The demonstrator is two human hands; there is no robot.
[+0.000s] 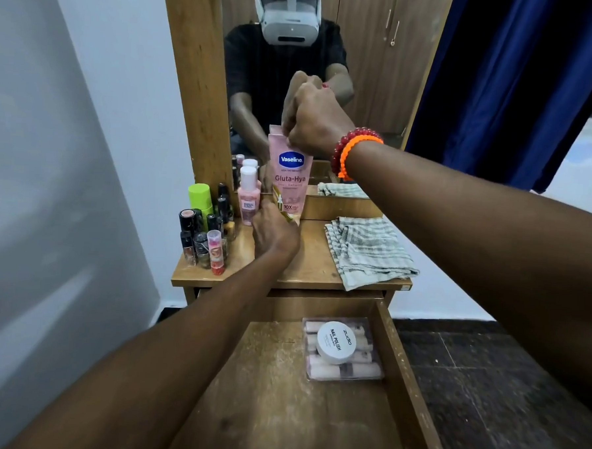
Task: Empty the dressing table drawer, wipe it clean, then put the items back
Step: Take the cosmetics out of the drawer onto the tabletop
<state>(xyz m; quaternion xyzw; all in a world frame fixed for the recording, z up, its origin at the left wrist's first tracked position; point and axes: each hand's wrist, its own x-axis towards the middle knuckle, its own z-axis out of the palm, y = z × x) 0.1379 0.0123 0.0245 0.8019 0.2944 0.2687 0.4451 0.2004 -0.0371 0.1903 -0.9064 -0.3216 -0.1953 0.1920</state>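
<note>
From the head camera, the right hand pinches the top of the pink lotion tube, which stands on the dressing table against the mirror, while the left hand curls round its base. To set it well, steady the bottom until it stands, keeping clear of the small bottles and the folded cloth. The open drawer still holds a clear case with a white jar on top.

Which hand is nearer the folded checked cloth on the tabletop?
Left. The left hand sits at the Vaseline tube's base, just left of the checked cloth; the right hand grips the tube's top, higher up.
</note>
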